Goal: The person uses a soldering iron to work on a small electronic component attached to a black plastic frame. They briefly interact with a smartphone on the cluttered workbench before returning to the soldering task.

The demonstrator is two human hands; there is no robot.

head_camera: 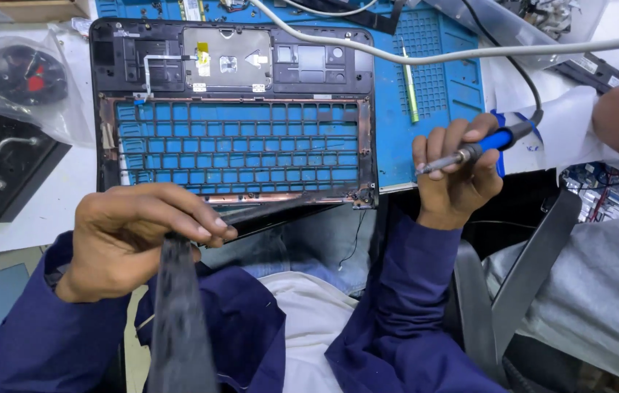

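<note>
left hand [131, 236] pinching black strip [178, 320]; right hand [457, 171] gripping soldering iron [478, 148]; laptop frame [233, 109] between

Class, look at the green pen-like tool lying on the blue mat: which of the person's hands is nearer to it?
Right. The right hand, holding a soldering iron, is just below-right of the green tool; the left hand is far down-left, pinching a dark sheet.

Laptop frame [233, 109]: matt black plastic, copper-toned metal edging round the key grid. Touchpad plate [227, 58]: dull grey metal. Work mat [433, 94]: blue, smooth, rubbery. Soldering iron [480, 148]: glossy blue plastic grip, bare metal tip. Peeled strip [178, 320]: matt black, thin, flexible. Sleeves [411, 313]: navy cloth.
</note>
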